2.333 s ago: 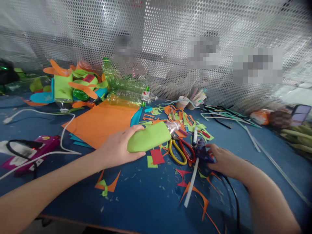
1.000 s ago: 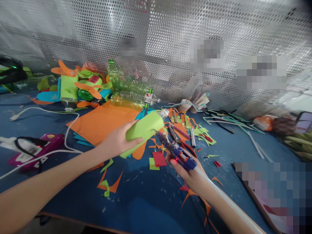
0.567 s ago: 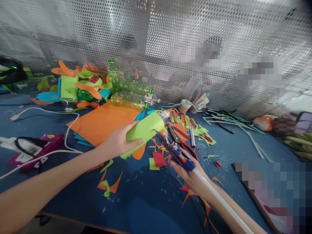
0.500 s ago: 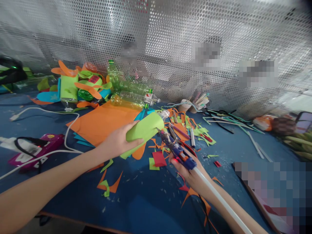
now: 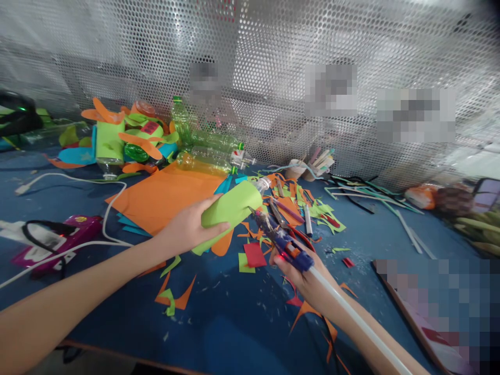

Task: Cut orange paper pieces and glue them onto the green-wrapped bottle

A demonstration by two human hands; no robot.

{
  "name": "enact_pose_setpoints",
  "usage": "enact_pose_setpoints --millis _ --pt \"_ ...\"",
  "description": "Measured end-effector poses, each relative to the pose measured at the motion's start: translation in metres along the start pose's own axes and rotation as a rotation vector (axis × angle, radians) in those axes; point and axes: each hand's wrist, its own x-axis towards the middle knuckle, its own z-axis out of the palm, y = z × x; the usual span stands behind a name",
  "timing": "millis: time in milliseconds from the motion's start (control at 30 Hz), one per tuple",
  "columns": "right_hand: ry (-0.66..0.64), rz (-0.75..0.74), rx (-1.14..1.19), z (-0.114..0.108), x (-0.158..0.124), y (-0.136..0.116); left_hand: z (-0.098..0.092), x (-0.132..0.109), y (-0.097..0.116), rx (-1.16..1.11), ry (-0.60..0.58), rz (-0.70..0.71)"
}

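Note:
My left hand (image 5: pixel 197 224) is closed round a plastic bottle (image 5: pixel 234 205) wrapped in lime green paper, held tilted with its clear neck up and to the right. In my right hand (image 5: pixel 302 273) is a blue hot glue gun (image 5: pixel 287 245) with a small red light and a long white glue stick out of its back. The gun's nozzle points at the wrapped bottle's right side, touching it or very close; I cannot tell which. An orange paper piece (image 5: pixel 223 242) shows just below the bottle.
Orange paper sheets (image 5: pixel 167 195) lie behind my left hand. Paper scraps, scissors (image 5: pixel 277 212) and a white marker (image 5: pixel 308 221) are right of the bottle. Green bottles (image 5: pixel 211 138) and paper-covered bottle models (image 5: pixel 110 140) stand at the back. A magenta power strip (image 5: pixel 80 229) with cables sits left.
Almost nothing differs. The bottle and the glue gun have shifted very slightly left, with the nozzle still at the bottle's side.

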Motion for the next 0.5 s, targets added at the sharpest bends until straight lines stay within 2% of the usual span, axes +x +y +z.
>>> enact_pose_setpoints --millis 167,500 --pt "-0.106 -0.002 0.007 0.001 -0.001 -0.007 -0.003 0.000 0.003 0.005 -0.009 0.013" --pt "-0.038 0.038 -0.004 -0.005 0.002 0.007 -0.001 0.000 0.000 0.019 0.000 0.004"
